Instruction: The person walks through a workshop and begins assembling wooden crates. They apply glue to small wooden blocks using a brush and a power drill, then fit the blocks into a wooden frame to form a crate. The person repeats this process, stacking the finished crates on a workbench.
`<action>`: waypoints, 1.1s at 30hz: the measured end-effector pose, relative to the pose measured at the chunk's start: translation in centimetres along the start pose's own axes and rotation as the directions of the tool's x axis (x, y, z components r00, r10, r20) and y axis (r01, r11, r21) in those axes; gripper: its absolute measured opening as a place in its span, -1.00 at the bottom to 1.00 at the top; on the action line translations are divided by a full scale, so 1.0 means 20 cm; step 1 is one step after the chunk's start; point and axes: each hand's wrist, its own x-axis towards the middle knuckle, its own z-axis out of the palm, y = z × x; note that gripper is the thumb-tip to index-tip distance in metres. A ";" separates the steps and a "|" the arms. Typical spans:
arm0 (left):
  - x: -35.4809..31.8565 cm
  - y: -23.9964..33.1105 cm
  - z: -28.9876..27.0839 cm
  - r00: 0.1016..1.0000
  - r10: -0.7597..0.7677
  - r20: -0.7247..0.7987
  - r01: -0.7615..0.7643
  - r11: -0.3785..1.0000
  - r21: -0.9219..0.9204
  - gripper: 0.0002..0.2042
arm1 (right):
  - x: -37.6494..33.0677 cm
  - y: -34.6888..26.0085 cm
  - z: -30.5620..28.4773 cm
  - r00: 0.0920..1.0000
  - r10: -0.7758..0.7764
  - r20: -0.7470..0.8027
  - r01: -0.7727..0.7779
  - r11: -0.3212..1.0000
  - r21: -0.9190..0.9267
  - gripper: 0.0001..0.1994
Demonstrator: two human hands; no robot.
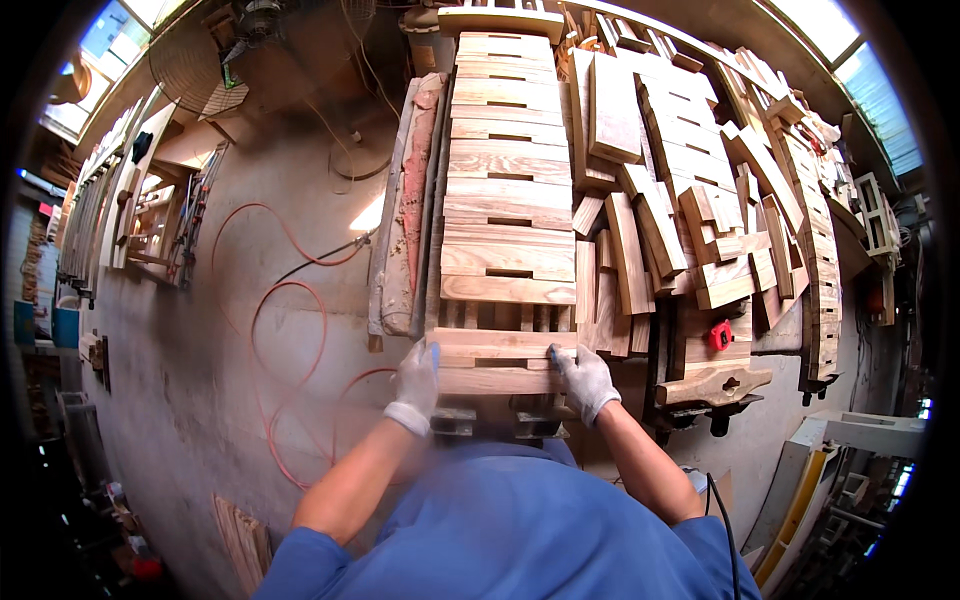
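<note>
Close in front of me lie notched wooden boards [497, 381], set edge to edge across the end of a long row. My left hand [414, 380], in a white glove with blue at the fingertips, wraps the left end of these boards. On the right end, my right hand [586, 379], gloved the same way, closes with its fingertips on the top surface. A gap with metal bars parts these near boards from the long row of matching boards [505, 235] beyond. Each joint in that row shows a dark slot near its middle.
To the right, loose wooden blocks [628, 255] are heaped over more rows, with a red tape measure [719, 335] and a shaped wooden piece [714, 386] nearby. A stained beam [412, 200] runs along the left. An orange hose [322, 320] curls over the floor [215, 345].
</note>
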 end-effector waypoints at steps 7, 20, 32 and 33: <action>0.17 -0.05 -0.06 0.994 0.105 0.010 -0.103 0.987 -0.120 -0.46 | 0.07 -0.15 -0.15 0.995 -0.065 -0.076 0.051 0.983 -0.176 -0.37; 0.75 0.35 0.15 0.965 0.250 0.075 -0.256 0.962 0.095 -0.55 | 0.61 -0.33 -0.17 0.996 -0.046 -0.076 0.032 0.984 -0.176 -0.54; 0.67 0.35 0.13 0.943 0.322 -0.083 -0.309 0.941 0.135 -0.60 | 0.56 -0.30 -0.18 0.994 -0.067 -0.086 0.050 0.981 -0.188 -0.59; 0.63 0.36 0.10 0.952 0.301 -0.057 -0.290 0.946 0.145 -0.57 | 0.51 -0.34 -0.21 0.993 -0.093 -0.075 0.084 0.991 -0.104 -0.59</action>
